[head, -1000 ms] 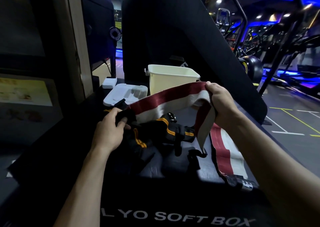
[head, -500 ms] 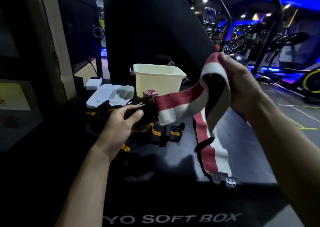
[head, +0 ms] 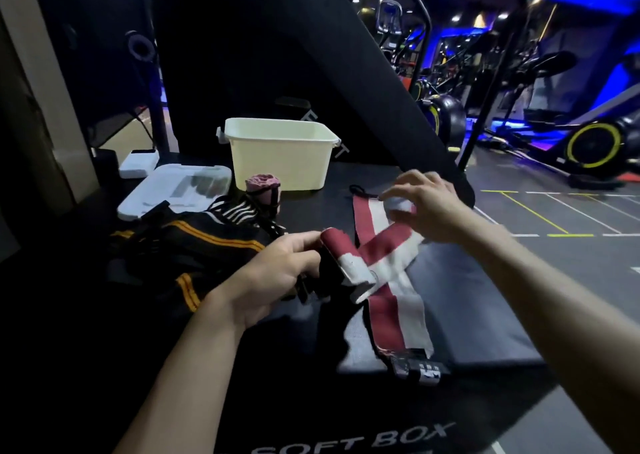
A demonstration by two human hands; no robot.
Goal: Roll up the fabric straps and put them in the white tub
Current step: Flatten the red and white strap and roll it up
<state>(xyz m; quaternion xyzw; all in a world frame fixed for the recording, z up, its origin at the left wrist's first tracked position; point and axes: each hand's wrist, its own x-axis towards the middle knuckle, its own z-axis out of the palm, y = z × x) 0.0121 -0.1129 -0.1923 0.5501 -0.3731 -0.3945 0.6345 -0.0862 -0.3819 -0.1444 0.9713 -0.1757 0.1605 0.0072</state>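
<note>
Fingers (head: 304, 242) around rolled strap (head: 341, 256) end

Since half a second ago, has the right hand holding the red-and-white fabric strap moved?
Yes. The right hand has dropped from above the white plastic tub's rim to below it, bringing the red-and-white fabric strap down onto the black pad.
</note>
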